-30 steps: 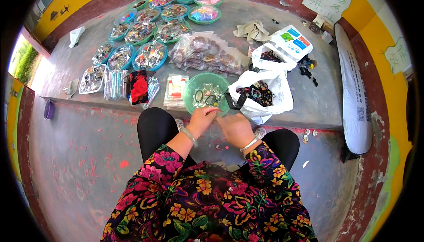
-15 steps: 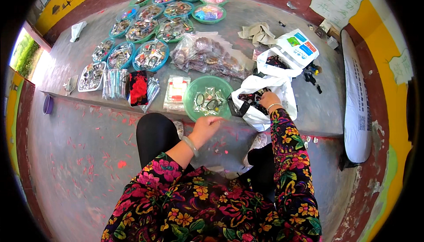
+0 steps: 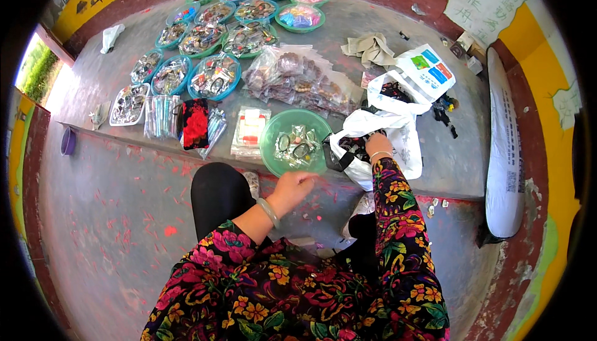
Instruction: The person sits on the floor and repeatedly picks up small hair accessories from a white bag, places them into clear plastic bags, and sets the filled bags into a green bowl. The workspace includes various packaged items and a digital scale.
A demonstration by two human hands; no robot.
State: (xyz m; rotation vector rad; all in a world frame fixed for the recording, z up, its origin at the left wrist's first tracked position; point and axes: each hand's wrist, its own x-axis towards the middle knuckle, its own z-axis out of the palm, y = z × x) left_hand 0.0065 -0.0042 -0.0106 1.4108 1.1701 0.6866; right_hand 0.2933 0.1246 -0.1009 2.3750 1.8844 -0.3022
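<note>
My right hand (image 3: 379, 144) reaches into the mouth of an open white plastic bag (image 3: 405, 157) full of dark, patterned small items (image 3: 356, 147). Its fingers are hidden among them. My left hand (image 3: 291, 192) hangs in front of the near rim of a green plastic bowl (image 3: 268, 154), fingers curled together; whatever they may hold is hidden. Inside the bowl lie clear packets with dark loops (image 3: 300, 148), which look like bracelets or hair ties. A black flap or packet (image 3: 336, 156) sits between bowl and bag.
Behind stands a second white bag (image 3: 429, 77), beside a pile of clear bags with brownish beads (image 3: 298, 80). Several bowls of packets, such as a blue one (image 3: 235, 86), fill the far left. Flat packets (image 3: 250, 131) and a red-black pouch (image 3: 195, 123) lie along the platform's front edge.
My left hand has dropped slightly toward me, and its fingers have curled in more. My right hand stays in the white bag. The whole view has shifted a little.
</note>
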